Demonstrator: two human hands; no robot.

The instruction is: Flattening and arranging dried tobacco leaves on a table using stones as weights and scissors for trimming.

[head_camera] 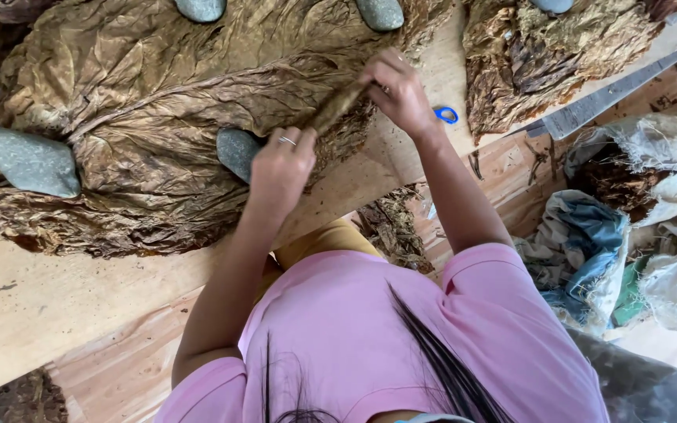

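Your left hand [280, 164] and right hand [397, 92] close around the two ends of a slim brown roll of dried leaf [337, 106], held slantwise just above the spread of wrinkled tan leaves [150, 117] on the pale wooden table [33, 305]. The fingers of both hands are curled shut on the roll, the left with a thin ring; how tightly they pinch is hard to tell from above. Keep the pressure even at both ends and the roll taut, so the brittle, papery wrapper does not split along its veins. Smooth grey stones [29, 160] (rounded, matte, one just beside your left wrist) weigh the leaves flat. A blue loop-shaped handle [447, 115] lies on the table beyond the right hand, near a darker heap of crumbled leaf [550, 55].
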